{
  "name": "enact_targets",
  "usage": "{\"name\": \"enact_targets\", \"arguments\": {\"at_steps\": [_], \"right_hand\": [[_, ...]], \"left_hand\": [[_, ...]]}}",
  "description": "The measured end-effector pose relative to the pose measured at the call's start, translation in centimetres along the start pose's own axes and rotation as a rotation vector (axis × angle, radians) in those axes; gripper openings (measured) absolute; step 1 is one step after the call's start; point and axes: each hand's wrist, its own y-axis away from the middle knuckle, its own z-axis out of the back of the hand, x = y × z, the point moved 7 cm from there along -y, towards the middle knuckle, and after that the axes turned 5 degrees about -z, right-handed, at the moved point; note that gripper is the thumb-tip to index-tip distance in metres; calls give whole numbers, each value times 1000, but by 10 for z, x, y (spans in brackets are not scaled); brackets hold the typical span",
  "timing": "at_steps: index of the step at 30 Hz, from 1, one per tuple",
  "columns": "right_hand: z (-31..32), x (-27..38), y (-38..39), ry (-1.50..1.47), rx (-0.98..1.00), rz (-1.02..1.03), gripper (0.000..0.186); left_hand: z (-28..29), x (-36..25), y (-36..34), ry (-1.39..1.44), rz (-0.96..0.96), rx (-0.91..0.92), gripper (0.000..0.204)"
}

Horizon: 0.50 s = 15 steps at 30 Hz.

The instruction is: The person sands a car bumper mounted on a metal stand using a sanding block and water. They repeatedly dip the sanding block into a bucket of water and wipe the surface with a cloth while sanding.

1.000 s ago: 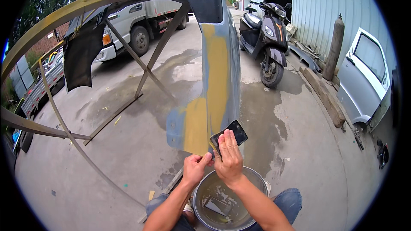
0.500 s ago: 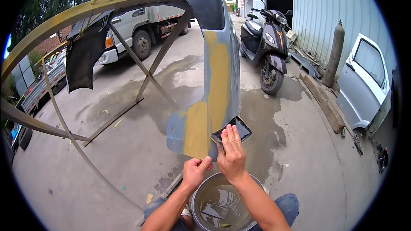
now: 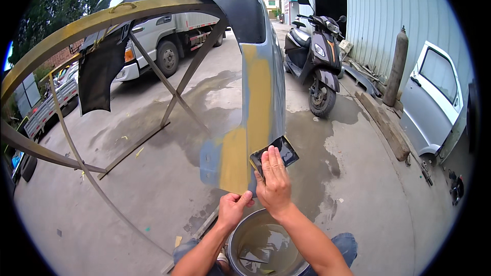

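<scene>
A car fender (image 3: pixel 258 99), grey-blue with a long band of yellow filler, hangs down in front of me from a metal stand. My left hand (image 3: pixel 232 209) pinches its bottom edge between thumb and fingers. My right hand (image 3: pixel 273 186) holds a dark, wet sheet of sandpaper (image 3: pixel 284 153) against the fender's lower right side. Its fingers lie together along the sheet, and the thumb side is partly hidden. What backs the sandpaper, if anything, cannot be made out. Below my hands stands a round bucket (image 3: pixel 233 248) of murky water with a dark flat piece in it.
The metal stand (image 3: pixel 179 92) spreads to the left, with a black curved panel (image 3: pixel 102 74) hanging from it. Farther off are a white truck (image 3: pixel 153 36) and a parked scooter (image 3: pixel 317 56). At right are a gas cylinder (image 3: pixel 397 69), a wooden beam (image 3: pixel 381 125) and a car door (image 3: pixel 429 107).
My right hand and the sandpaper have shifted slightly left along the fender's edge. My left hand keeps its grip at the bottom. The whole view has tilted a little.
</scene>
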Motion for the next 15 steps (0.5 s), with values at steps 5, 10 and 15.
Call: {"name": "enact_targets", "arguments": {"at_steps": [5, 10, 15], "right_hand": [[1, 3, 20, -16, 47, 97, 51], [5, -1, -117, 18, -125, 167, 44], [-11, -5, -169, 49, -74, 84, 62]], "left_hand": [[-2, 6, 0, 48, 1, 16, 29], [-6, 6, 5, 8, 41, -8, 32], [-9, 2, 5, 13, 41, 2, 31]]}}
